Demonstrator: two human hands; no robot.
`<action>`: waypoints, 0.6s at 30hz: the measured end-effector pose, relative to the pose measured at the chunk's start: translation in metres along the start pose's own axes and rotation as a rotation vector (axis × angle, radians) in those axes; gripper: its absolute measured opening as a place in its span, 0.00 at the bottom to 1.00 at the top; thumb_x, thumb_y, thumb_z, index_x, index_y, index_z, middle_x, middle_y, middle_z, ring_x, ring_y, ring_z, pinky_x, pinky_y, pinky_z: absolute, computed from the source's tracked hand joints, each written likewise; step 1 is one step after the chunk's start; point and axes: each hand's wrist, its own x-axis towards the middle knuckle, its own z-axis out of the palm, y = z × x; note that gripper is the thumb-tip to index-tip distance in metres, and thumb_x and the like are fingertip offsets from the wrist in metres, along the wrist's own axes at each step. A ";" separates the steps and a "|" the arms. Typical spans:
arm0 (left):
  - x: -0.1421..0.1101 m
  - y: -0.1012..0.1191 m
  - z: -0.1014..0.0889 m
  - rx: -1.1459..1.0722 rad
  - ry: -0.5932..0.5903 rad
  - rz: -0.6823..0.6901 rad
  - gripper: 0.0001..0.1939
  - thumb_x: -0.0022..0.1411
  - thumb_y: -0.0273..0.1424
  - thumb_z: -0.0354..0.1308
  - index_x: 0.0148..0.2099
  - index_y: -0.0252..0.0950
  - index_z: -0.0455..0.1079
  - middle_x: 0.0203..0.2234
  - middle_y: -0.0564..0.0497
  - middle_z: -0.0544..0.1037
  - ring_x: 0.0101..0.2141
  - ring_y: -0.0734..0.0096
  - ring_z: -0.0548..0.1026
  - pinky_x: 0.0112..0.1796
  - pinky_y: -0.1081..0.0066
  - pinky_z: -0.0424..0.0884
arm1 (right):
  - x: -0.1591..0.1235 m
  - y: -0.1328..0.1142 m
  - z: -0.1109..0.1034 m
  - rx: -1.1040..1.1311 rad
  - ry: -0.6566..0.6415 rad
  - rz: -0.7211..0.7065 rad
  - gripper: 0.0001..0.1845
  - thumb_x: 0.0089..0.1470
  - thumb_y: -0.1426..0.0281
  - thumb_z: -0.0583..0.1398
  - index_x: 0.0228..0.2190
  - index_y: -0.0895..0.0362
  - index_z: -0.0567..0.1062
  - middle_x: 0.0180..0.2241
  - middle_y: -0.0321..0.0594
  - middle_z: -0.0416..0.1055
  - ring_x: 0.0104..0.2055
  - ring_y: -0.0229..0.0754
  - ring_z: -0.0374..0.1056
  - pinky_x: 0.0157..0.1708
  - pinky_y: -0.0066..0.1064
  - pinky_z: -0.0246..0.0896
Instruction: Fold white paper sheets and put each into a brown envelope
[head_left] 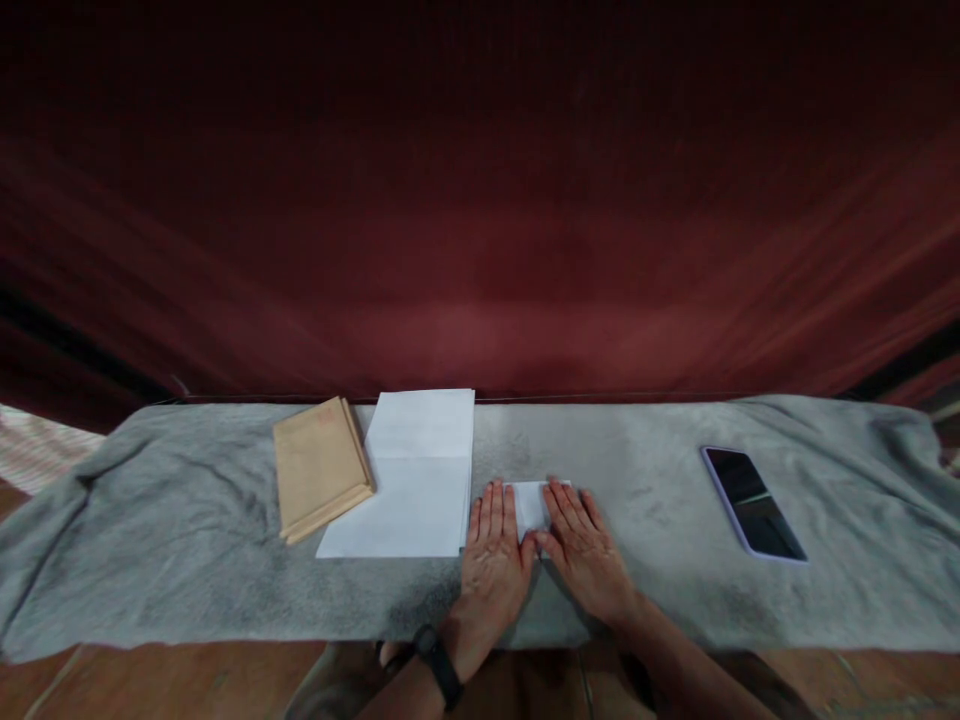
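Observation:
A small folded piece of white paper lies flat on the grey cloth, partly covered by both hands. My left hand rests palm down over its left part, fingers stretched forward. From the other side, my right hand presses on the right part with its fingers extended. The two thumbs meet at the near edge of the paper. Just left of my left hand lies a stack of white paper sheets with a crease across the top one. Brown envelopes are piled partly over the sheets' left side.
A smartphone in a lilac case lies at the right on the grey cloth. Behind the cloth-covered surface rises a dark red upright panel. Tiled floor shows below the near edge. A black watch is on my left wrist.

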 end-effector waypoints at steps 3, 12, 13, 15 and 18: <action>0.000 -0.001 -0.001 -0.001 0.017 -0.004 0.37 0.71 0.38 0.49 0.73 0.24 0.45 0.69 0.32 0.58 0.68 0.50 0.57 0.62 0.52 0.64 | -0.003 0.003 -0.001 -0.019 0.002 -0.002 0.35 0.70 0.57 0.48 0.69 0.63 0.52 0.69 0.52 0.55 0.70 0.50 0.53 0.70 0.49 0.43; 0.002 0.008 -0.004 -0.034 0.017 0.095 0.35 0.69 0.28 0.47 0.74 0.30 0.42 0.70 0.37 0.55 0.69 0.53 0.54 0.64 0.49 0.61 | -0.004 0.003 0.001 -0.006 0.014 0.010 0.35 0.70 0.57 0.48 0.70 0.62 0.51 0.69 0.52 0.54 0.70 0.51 0.52 0.69 0.49 0.45; 0.002 0.009 -0.004 -0.048 0.007 0.138 0.35 0.69 0.27 0.46 0.74 0.31 0.42 0.70 0.39 0.56 0.69 0.55 0.54 0.64 0.50 0.61 | -0.004 0.004 0.001 -0.004 0.010 0.008 0.35 0.70 0.58 0.48 0.70 0.62 0.51 0.69 0.52 0.54 0.70 0.51 0.52 0.69 0.49 0.45; 0.003 0.011 -0.005 -0.070 -0.012 0.191 0.33 0.70 0.26 0.45 0.74 0.32 0.45 0.70 0.41 0.57 0.69 0.57 0.54 0.64 0.51 0.61 | -0.004 0.004 0.001 -0.002 0.003 0.008 0.33 0.70 0.60 0.48 0.70 0.61 0.51 0.69 0.51 0.54 0.70 0.50 0.52 0.69 0.50 0.46; 0.003 0.011 -0.006 -0.077 -0.034 0.196 0.31 0.71 0.29 0.46 0.73 0.32 0.50 0.70 0.40 0.58 0.69 0.56 0.55 0.64 0.51 0.60 | -0.006 0.005 0.001 -0.003 0.000 0.015 0.33 0.70 0.60 0.48 0.70 0.62 0.51 0.69 0.52 0.53 0.70 0.51 0.53 0.68 0.49 0.47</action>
